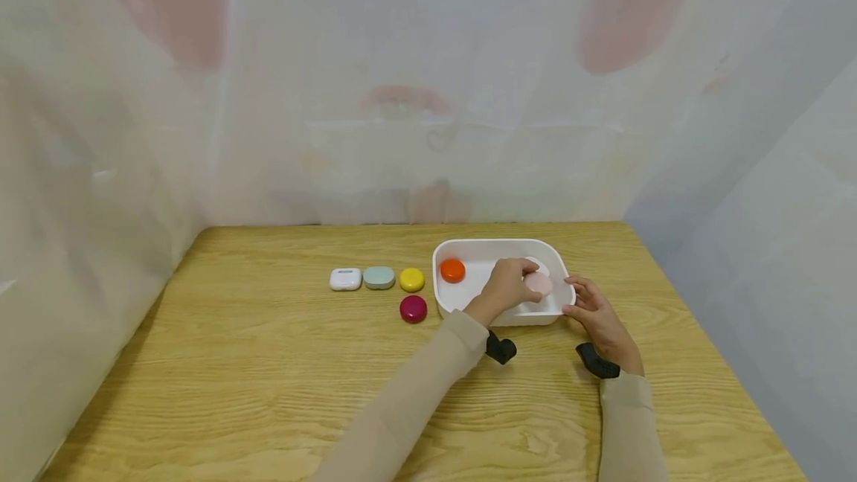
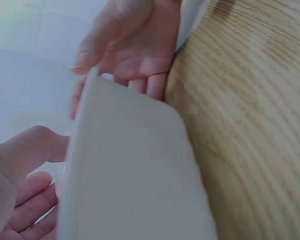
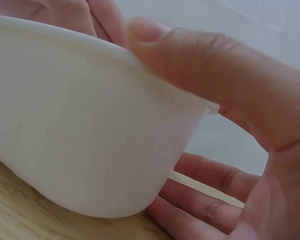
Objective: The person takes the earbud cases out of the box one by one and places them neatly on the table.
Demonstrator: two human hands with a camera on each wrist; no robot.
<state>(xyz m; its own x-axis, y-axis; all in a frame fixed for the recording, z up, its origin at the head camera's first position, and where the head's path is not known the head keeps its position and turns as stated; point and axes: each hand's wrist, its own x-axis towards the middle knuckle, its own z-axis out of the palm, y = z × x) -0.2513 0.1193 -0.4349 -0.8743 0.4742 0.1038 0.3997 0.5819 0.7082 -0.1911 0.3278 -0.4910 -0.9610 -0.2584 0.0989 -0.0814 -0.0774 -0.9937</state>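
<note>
In the head view my left hand (image 1: 505, 287) reaches over the near side of a white plastic tray (image 1: 478, 247) and pinches a pale pink round case (image 1: 539, 285) between thumb and fingers. Behind the pink case, a white round piece (image 1: 538, 265) lies partly hidden by my fingers. An orange round case (image 1: 452, 270) sits at the tray's left end. My right hand (image 1: 602, 326) holds the tray's right end. In the right wrist view its thumb (image 3: 190, 57) lies on the rim, while the other fingers (image 3: 205, 200) are along the outer wall.
Left of the tray, a white earbud case (image 1: 345, 280), a pale green case (image 1: 379, 278) and a yellow round case (image 1: 411, 280) stand in a row. A magenta round case (image 1: 413, 309) lies in front of the yellow one. A pale curtain (image 1: 428, 169) hangs behind the wooden table (image 1: 254, 378).
</note>
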